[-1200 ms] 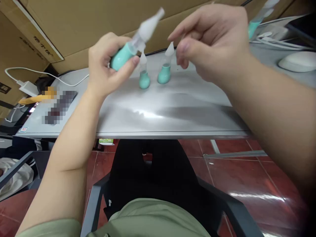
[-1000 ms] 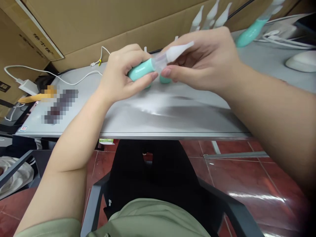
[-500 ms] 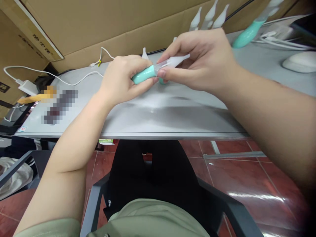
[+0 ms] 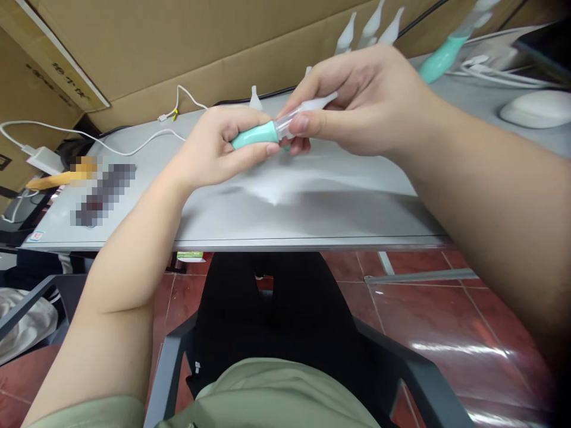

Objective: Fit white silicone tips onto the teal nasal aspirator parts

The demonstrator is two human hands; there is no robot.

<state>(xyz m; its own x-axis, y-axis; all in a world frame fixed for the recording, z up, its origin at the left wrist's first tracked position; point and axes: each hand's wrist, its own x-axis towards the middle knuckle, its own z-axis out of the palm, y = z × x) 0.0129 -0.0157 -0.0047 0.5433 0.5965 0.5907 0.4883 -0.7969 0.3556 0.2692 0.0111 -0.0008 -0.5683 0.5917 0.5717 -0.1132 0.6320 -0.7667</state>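
Aspirator (image 4: pixel 267 128) pinched between left hand (image 4: pixel 214 145) and right hand (image 4: pixel 366 101).

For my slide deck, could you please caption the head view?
Left hand grips a teal bulb while right hand pinches its white tip above a grey table.

- Bulb (image 4: pixel 254 135): mint green, with a clear neck and a milky white tip (image 4: pixel 317 103).
- Table (image 4: pixel 285 202): pale grey, glossy.
- Cardboard (image 4: pixel 178 41): plain brown.
- Cable (image 4: pixel 134 145) and charger (image 4: pixel 42 159): white.
- Floor tiles (image 4: pixel 423 309): dark red.
- Trousers (image 4: pixel 276 309): black.
- Shirt (image 4: pixel 267 395): olive green.
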